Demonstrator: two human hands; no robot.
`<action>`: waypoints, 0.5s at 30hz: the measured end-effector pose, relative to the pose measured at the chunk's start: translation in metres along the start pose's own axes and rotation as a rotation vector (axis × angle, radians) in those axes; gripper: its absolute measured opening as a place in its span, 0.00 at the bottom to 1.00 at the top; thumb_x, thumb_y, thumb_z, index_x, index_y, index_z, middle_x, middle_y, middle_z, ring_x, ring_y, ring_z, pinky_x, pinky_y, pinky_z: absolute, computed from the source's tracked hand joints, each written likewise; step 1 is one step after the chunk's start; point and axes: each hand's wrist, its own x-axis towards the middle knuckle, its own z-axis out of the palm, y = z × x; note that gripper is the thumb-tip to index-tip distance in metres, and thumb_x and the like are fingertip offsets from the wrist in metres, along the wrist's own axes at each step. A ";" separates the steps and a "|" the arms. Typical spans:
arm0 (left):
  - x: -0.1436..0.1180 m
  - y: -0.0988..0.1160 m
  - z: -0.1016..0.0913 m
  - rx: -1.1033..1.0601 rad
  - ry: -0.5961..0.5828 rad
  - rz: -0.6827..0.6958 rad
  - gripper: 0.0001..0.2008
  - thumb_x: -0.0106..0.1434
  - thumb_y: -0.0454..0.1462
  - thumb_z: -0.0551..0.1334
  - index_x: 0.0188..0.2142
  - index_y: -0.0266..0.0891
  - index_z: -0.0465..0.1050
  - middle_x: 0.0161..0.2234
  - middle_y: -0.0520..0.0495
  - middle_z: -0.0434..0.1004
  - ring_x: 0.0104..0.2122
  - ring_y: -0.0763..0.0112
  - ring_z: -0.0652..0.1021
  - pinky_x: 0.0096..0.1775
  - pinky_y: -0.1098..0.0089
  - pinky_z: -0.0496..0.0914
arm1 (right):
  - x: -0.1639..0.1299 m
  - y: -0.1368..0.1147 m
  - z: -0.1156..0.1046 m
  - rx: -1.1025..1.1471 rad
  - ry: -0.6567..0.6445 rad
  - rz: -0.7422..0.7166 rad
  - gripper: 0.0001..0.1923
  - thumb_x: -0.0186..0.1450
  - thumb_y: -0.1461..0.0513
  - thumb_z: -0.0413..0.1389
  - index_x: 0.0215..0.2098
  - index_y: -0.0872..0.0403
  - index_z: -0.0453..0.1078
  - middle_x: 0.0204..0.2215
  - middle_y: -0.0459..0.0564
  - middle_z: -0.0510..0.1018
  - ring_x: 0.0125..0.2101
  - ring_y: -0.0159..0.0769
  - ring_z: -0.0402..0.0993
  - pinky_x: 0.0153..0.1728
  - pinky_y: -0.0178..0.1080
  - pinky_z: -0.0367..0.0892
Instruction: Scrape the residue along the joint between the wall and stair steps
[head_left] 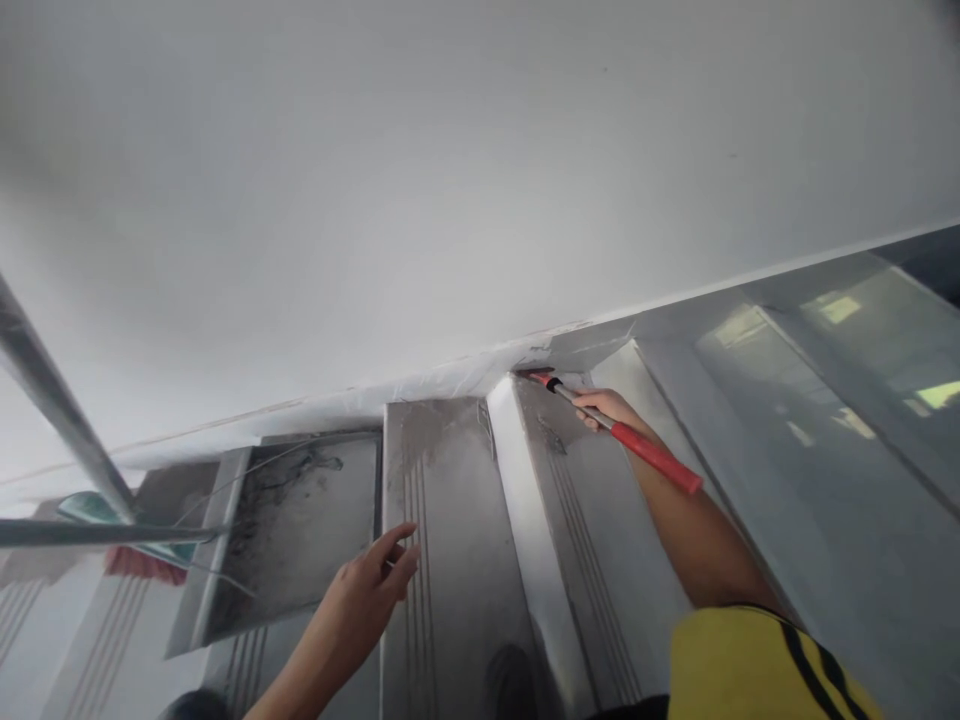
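Note:
My right hand [609, 407] grips a tool with a red handle [654, 457] and a silver shaft. The tool's tip [534, 378] touches the corner where a grey stair tread [577, 500] meets the white wall [450, 180]. My left hand [373, 590] hovers with fingers apart over the lower grey step [442, 520], holding nothing. A yellow sleeve with black stripes [757, 665] covers my right shoulder.
Grey steps with grooved nosing run up to the right, some dusty and stained [300, 510]. White tape or film [390, 395] lines the wall's base. A metal handrail [52, 400] crosses at left, with a green and red object [127, 545] behind it.

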 end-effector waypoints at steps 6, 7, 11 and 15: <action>0.001 -0.003 0.001 0.017 0.009 0.031 0.31 0.58 0.52 0.45 0.53 0.35 0.63 0.29 0.47 0.74 0.29 0.67 0.75 0.35 0.70 0.65 | 0.009 0.008 -0.023 0.026 -0.053 -0.017 0.25 0.62 0.64 0.52 0.58 0.58 0.60 0.19 0.42 0.69 0.11 0.24 0.60 0.12 0.27 0.54; 0.001 -0.003 0.002 0.019 0.015 0.033 0.31 0.58 0.51 0.45 0.53 0.35 0.64 0.30 0.47 0.74 0.29 0.67 0.75 0.34 0.70 0.66 | 0.010 0.009 -0.026 0.033 -0.054 -0.010 0.25 0.62 0.64 0.52 0.58 0.57 0.60 0.19 0.42 0.69 0.11 0.24 0.60 0.12 0.27 0.53; 0.006 -0.002 0.004 0.041 0.013 0.016 0.32 0.57 0.52 0.44 0.53 0.34 0.64 0.31 0.46 0.75 0.30 0.66 0.75 0.35 0.69 0.66 | 0.013 0.010 -0.031 0.043 -0.088 0.005 0.25 0.62 0.64 0.51 0.58 0.56 0.59 0.19 0.42 0.68 0.11 0.24 0.60 0.12 0.27 0.53; 0.010 -0.002 0.007 0.048 0.008 -0.008 0.35 0.56 0.53 0.44 0.54 0.32 0.63 0.32 0.44 0.75 0.31 0.65 0.75 0.37 0.68 0.66 | 0.013 0.008 -0.030 0.009 -0.075 0.009 0.25 0.62 0.63 0.53 0.57 0.56 0.60 0.18 0.42 0.68 0.12 0.24 0.60 0.12 0.26 0.53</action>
